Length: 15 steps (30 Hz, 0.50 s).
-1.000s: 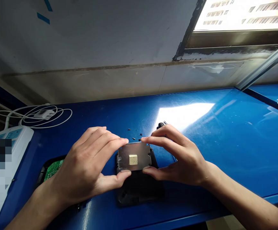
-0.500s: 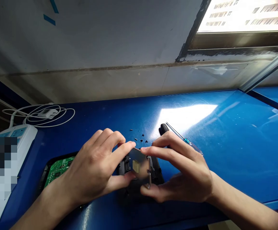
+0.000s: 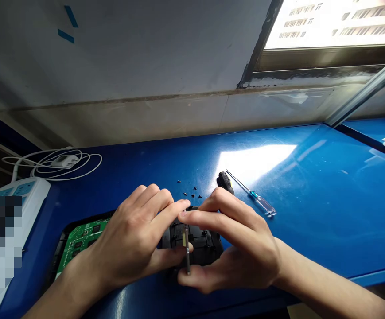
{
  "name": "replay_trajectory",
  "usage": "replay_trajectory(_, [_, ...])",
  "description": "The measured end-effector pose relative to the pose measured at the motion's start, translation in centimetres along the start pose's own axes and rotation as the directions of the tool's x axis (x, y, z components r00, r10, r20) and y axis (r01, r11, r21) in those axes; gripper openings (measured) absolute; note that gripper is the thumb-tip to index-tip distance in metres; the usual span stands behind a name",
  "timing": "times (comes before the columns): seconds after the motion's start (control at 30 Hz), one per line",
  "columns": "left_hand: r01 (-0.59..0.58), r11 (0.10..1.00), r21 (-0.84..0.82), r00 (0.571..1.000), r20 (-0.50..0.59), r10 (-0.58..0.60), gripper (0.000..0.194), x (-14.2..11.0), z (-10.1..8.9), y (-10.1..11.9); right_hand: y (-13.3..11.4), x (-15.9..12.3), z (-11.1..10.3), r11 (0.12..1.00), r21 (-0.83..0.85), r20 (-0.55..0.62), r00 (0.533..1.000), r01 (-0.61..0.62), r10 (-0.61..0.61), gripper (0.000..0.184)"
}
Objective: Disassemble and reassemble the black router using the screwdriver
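A thin metal plate (image 3: pixel 187 254) with a yellowish pad on one face stands almost edge-on to me. My left hand (image 3: pixel 141 230) and my right hand (image 3: pixel 237 241) both pinch it, fingers at its upper edge and thumbs lower down. Directly beneath lies an open black plastic housing (image 3: pixel 208 254), partly covered by my hands. Left of it, a green circuit board (image 3: pixel 77 243) sits in a black tray-like shell, overlapped by my left forearm. Several small dark screws (image 3: pixel 193 195) are scattered just beyond my fingertips.
Behind my right hand lie a screwdriver with a clear handle (image 3: pixel 262 204) and a black textured handle (image 3: pixel 224 180). A white power strip (image 3: pixel 41 195) and a coiled white cable (image 3: pixel 92 165) occupy the left side. The wall bounds the blue table (image 3: pixel 312 199).
The metal plate has turned from showing its broad face to nearly edge-on. My right hand has shifted left with it, uncovering more of the housing and the screwdriver.
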<state>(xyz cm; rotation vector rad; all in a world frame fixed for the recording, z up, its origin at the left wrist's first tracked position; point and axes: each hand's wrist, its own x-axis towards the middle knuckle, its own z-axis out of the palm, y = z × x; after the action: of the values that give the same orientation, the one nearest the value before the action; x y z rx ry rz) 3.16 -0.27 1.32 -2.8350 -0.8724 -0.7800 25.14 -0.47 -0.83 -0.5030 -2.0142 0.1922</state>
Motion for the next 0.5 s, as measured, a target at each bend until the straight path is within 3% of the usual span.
replay_trajectory(0.2, [0.056, 0.993, -0.099, 0.998, -0.011, -0.057, 0.034, -0.2, -0.1, 0.1, 0.1, 0.2, -0.2, 1.0, 0.019, 0.012, 1.0, -0.02, 0.02, 0.057])
replay_trajectory(0.33, [0.122, 0.975, -0.188, 0.991, -0.029, -0.13, 0.02, -0.2, -0.6, 0.3, 0.7, 0.1, -0.5, 0.999, 0.038, 0.045, 0.999, -0.016, 0.014, 0.07])
replay_trajectory(0.5, [0.158, 0.965, -0.211, 0.982, -0.071, -0.176, 0.041, -0.6, -1.2, 0.3, 1.6, -0.5, -0.4, 0.992, 0.019, 0.15, 0.982, -0.122, 0.118, 0.096])
